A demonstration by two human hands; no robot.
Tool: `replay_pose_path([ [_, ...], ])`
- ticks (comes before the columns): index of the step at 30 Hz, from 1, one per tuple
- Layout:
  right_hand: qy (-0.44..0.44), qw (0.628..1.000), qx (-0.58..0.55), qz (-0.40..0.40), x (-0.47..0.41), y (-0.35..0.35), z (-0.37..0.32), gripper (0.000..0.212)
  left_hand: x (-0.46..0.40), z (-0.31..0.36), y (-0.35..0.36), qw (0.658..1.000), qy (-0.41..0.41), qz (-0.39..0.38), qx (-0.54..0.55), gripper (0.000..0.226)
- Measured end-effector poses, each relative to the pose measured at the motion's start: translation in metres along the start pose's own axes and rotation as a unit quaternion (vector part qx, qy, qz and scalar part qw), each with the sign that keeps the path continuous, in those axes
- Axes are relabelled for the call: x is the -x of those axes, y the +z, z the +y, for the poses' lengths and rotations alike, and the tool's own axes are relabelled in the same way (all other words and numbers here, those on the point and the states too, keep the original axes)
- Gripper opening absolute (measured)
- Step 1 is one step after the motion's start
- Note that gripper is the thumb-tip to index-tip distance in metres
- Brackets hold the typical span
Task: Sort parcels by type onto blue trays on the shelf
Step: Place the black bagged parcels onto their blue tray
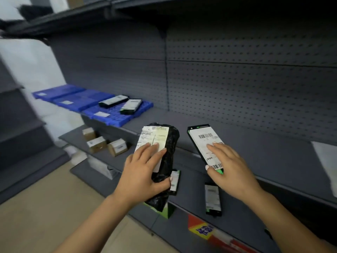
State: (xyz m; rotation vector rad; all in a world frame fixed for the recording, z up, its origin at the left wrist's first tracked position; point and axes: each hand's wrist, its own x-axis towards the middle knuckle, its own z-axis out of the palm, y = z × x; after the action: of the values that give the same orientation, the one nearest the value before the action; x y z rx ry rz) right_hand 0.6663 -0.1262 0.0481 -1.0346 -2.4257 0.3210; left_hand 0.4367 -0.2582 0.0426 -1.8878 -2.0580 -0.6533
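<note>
Right now, hands first:
Left hand (145, 172): grips a black poly-bag parcel (166, 157), fingers laid over its white shipping label (152, 141), thumb curled round the bag's lower edge; parcel is held up in front of the middle shelf (264, 152), tilted w/ its top away from the person.
Right hand (229, 167): holds a flat black box parcel (206, 145) w/ a white barcode label and green trim; fingers spread across the label, thumb at the box's near-left edge by the green corner. Box is also held over the middle shelf, just right of the bag, the two apart.
Below the hands: two more flat black boxes on the lower shelf (182, 207), one (175, 181) partly hidden behind the left hand and bag, one (212, 199) lying flat under the right hand. A green-sided item (166, 211) peeks out under the bag (can't tell what it is).
Blue trays (76, 101): a row of them on the middle shelf, far left. The nearest tray (116, 117) carries two flat black boxes (114, 100) (131, 106) side by side; trays further left show only small white tags.
Lower left: three small brown cartons (104, 142) sit close together on the lower shelf.
Backdrop: grey pegboard panel (246, 79) behind the shelf; red-and-yellow sticker (200, 229) on the lower shelf's front edge; tan floor (45, 216) at left.
</note>
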Motion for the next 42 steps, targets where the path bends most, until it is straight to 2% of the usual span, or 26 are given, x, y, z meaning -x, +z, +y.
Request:
replay_pose_path([
  [7,-0.078,0.996,-0.032,-0.024,-0.040,0.053,-0.116,0.063,0.055,-0.094,-0.054,0.997,-0.069,-0.001,-0.037,0.078],
  [13,-0.111,0.993,-0.030,-0.039,-0.079,0.083,-0.156,0.063,0.075,-0.154,-0.065,0.991,-0.121,0.023,-0.048,0.077],
  [20,-0.140,0.989,-0.018,-0.047,-0.152,0.124,-0.170,0.064,0.053,-0.220,-0.048,0.987,-0.145,0.032,-0.057,0.076],
  [32,-0.136,0.990,-0.028,-0.032,-0.315,0.182,-0.167,0.049,-0.054,-0.333,-0.022,0.986,-0.141,0.043,-0.072,0.075],
  [42,-0.099,0.995,-0.005,-0.024,-0.383,0.215,-0.159,0.046,-0.102,-0.402,-0.018,0.991,-0.112,0.033,-0.072,0.077],
])
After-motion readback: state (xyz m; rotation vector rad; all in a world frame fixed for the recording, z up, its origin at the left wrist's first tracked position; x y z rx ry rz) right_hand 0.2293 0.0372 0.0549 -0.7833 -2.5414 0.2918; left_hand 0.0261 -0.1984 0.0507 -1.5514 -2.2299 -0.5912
